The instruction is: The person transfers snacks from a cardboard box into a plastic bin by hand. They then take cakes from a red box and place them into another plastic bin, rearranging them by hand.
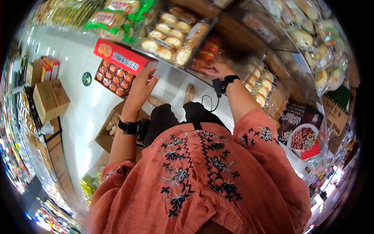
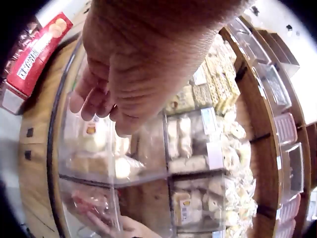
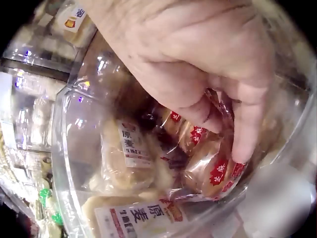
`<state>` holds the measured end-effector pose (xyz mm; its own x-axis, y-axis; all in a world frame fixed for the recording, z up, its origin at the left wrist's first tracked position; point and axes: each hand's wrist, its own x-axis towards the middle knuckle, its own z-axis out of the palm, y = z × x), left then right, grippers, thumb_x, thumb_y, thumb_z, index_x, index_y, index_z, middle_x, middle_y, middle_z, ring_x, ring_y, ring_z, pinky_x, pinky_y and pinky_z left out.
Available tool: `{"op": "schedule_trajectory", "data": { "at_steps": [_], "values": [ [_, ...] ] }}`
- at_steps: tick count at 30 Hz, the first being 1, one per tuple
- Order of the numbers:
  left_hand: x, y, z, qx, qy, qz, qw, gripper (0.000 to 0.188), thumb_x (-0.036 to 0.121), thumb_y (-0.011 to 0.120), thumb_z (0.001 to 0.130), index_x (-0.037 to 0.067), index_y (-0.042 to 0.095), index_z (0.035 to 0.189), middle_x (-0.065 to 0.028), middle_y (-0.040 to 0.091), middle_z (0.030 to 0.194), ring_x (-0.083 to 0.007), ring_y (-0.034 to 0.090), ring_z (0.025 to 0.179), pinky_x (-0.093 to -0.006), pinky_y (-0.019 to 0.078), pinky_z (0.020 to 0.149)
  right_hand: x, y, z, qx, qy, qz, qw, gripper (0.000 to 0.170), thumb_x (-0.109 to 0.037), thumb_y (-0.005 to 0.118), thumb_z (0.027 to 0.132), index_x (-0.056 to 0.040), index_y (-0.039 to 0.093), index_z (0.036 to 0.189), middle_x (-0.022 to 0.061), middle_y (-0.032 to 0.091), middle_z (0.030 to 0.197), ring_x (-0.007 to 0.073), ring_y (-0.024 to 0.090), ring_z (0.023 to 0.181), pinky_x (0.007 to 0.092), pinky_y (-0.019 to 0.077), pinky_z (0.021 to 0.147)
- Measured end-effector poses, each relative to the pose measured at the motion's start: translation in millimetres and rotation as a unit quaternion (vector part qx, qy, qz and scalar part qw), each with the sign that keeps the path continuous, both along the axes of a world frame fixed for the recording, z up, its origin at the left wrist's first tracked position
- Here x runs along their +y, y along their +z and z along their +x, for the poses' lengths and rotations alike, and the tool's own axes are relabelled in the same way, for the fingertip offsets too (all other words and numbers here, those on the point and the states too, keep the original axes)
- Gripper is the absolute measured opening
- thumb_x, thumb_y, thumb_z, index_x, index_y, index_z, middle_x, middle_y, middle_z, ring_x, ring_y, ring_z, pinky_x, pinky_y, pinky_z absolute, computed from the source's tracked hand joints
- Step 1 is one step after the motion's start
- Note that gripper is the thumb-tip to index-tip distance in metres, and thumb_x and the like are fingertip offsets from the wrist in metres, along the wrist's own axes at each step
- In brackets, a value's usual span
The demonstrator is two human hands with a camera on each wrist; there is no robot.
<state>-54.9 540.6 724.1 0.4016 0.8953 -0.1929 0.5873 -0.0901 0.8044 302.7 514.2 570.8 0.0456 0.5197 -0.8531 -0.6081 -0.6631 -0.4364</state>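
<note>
In the right wrist view my right hand reaches into a clear bin and pinches a clear package of buns with red labels between thumb and fingers. Beside it lie white-labelled bread packs. The head view shows this right hand at the red package. My left hand hovers with bent, relaxed fingers near a red box, holding nothing. From the left wrist, that hand hangs over a bin of packed bread.
Clear bin walls surround the right hand. A display of bagged breads stands ahead, with green packages at its left. Cardboard boxes stand on the floor at the left. A dark sign is at the right.
</note>
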Motion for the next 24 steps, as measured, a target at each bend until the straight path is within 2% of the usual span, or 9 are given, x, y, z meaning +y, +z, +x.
{"op": "schedule_trajectory", "data": {
  "at_steps": [4,6,8,10,11,14,18,22,24],
  "values": [
    [-5,-55,-81,-0.002,0.072,0.007,0.997,0.034,0.021,0.065,0.09,-0.001,0.06,0.115,-0.0189,0.063,0.107,-0.0299,0.063,0.094,-0.0385,0.0507,0.083,2,-20,13,-0.094,0.109,-0.015,0.989,0.023,-0.01,0.062,0.091,-0.0003,0.056,0.11,0.0167,0.062,0.107,0.0313,0.066,0.089,0.0421,0.0601,0.08],
    [-11,-72,-127,0.021,0.12,-0.006,0.993,0.035,0.023,0.065,0.09,-0.001,0.06,0.115,-0.0188,0.063,0.107,-0.0305,0.063,0.095,-0.0391,0.0501,0.085,2,18,13,-0.194,0.212,0.035,0.957,0.028,-0.028,0.065,0.09,-0.0031,0.066,0.103,0.0081,0.067,0.094,0.0189,0.064,0.082,0.0341,0.0553,0.072],
    [-23,-91,-177,0.042,0.163,-0.056,0.984,0.036,0.027,0.064,0.09,-0.001,0.061,0.112,-0.0201,0.065,0.106,-0.0328,0.063,0.099,-0.0399,0.0492,0.087,4,46,13,-0.234,0.211,0.068,0.947,0.03,-0.03,0.063,0.092,-0.0039,0.065,0.106,0.0071,0.068,0.096,0.0173,0.067,0.076,0.0317,0.0564,0.07],
    [-37,-124,-227,0.056,0.204,-0.114,0.971,0.038,0.029,0.065,0.089,-0.002,0.062,0.111,-0.021,0.065,0.106,-0.0343,0.063,0.1,-0.0405,0.0492,0.087,12,118,-23,-0.148,0.248,0.065,0.955,0.027,-0.028,0.055,0.099,-0.0031,0.061,0.108,0.0091,0.066,0.099,0.0198,0.067,0.086,0.035,0.0585,0.07],
    [-48,-171,-262,0.084,0.211,-0.128,0.965,0.04,0.032,0.065,0.088,-0.002,0.063,0.109,-0.0218,0.067,0.105,-0.0365,0.063,0.102,-0.042,0.0491,0.088,16,157,-59,-0.123,0.254,0.071,0.957,0.024,-0.026,0.054,0.1,-0.0043,0.06,0.106,0.0095,0.064,0.099,0.0208,0.066,0.087,0.0357,0.0582,0.07],
    [-55,-173,-302,0.142,0.23,-0.198,0.942,0.041,0.035,0.064,0.088,-0.002,0.064,0.108,-0.0228,0.067,0.102,-0.0383,0.064,0.101,-0.0432,0.049,0.088,23,188,-147,-0.037,0.365,0.108,0.924,0.027,-0.027,0.053,0.1,-0.0031,0.057,0.112,0.0118,0.065,0.106,0.022,0.066,0.089,0.0355,0.0579,0.073],
    [-46,-229,-346,0.165,0.232,-0.242,0.928,0.039,0.033,0.063,0.086,-0.002,0.065,0.103,-0.0247,0.067,0.103,-0.0401,0.063,0.102,-0.0437,0.0488,0.089,44,140,-272,-0.026,0.488,0.051,0.871,0.03,-0.029,0.054,0.1,-0.0026,0.056,0.115,0.0108,0.065,0.106,0.0213,0.066,0.094,0.034,0.0563,0.078],
    [-18,-286,-365,0.078,0.301,-0.225,0.923,0.036,0.028,0.062,0.084,-0.003,0.066,0.101,-0.0251,0.067,0.1,-0.0419,0.062,0.102,-0.0469,0.0478,0.09,63,38,-357,-0.048,0.521,0.045,0.851,0.028,-0.028,0.055,0.099,-0.0031,0.055,0.113,0.0101,0.064,0.104,0.0191,0.065,0.089,0.0309,0.0552,0.074],
    [0,-318,-369,0.099,0.322,-0.213,0.917,0.04,0.023,0.062,0.083,-0.001,0.06,0.115,-0.0266,0.064,0.104,-0.0437,0.06,0.102,-0.0483,0.0478,0.09,72,3,-398,-0.048,0.534,0.025,0.844,0.025,-0.025,0.054,0.098,-0.0033,0.055,0.111,0.0105,0.064,0.103,0.0187,0.066,0.087,0.0305,0.0551,0.073]
  ]
}}
